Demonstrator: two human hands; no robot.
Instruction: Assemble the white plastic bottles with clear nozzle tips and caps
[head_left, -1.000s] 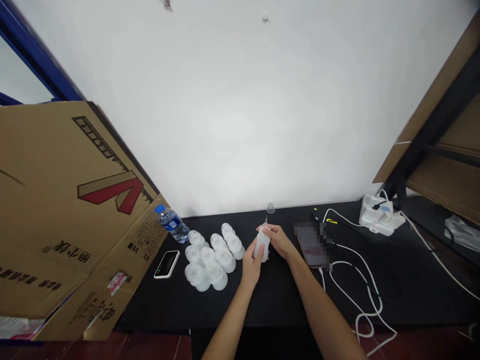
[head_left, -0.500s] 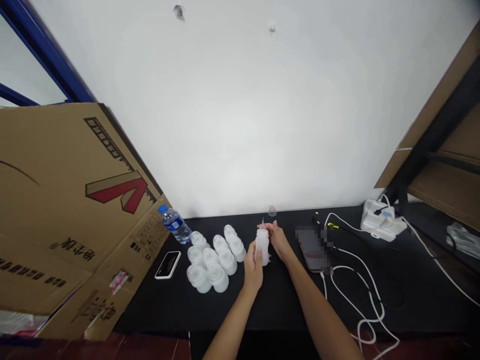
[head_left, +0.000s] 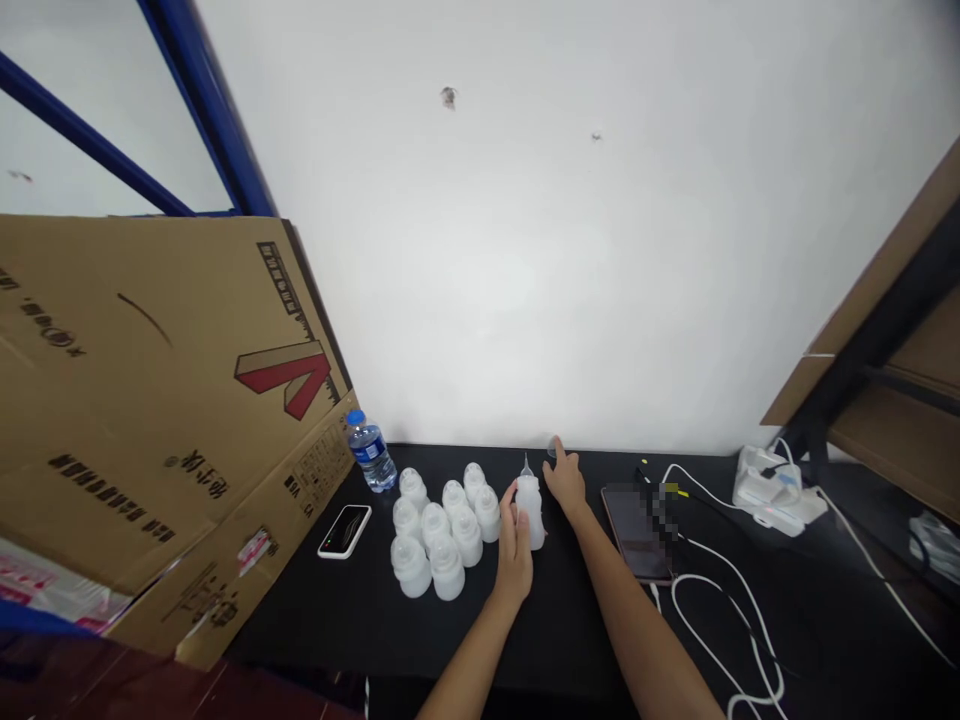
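My left hand (head_left: 516, 555) is wrapped around a white baby bottle (head_left: 530, 515) that stands upright on the black table. A clear pointed nipple (head_left: 526, 466) tops this bottle, with no cover over it. Near the wall, my right hand (head_left: 566, 482) reaches with its thumb and index finger apart at a clear dome cap (head_left: 552, 447). The index finger partly hides the cap, and whether it touches is hard to tell. Left of my left hand stand several white baby bottles (head_left: 448, 570) in a close group, with clear caps on.
A water bottle (head_left: 371, 452) and a white-framed phone (head_left: 345, 531) are at the left, beside a large cardboard box (head_left: 165, 400). At the right lie a dark phone (head_left: 634, 535), white cables (head_left: 720, 640) and a white power strip (head_left: 772, 492). The white wall (head_left: 510, 250) borders the table's back.
My right hand has left the bottle's nipple and moved forward to the clear cap by the wall. My left hand stays on the bottle. The camera view has shifted left and up.
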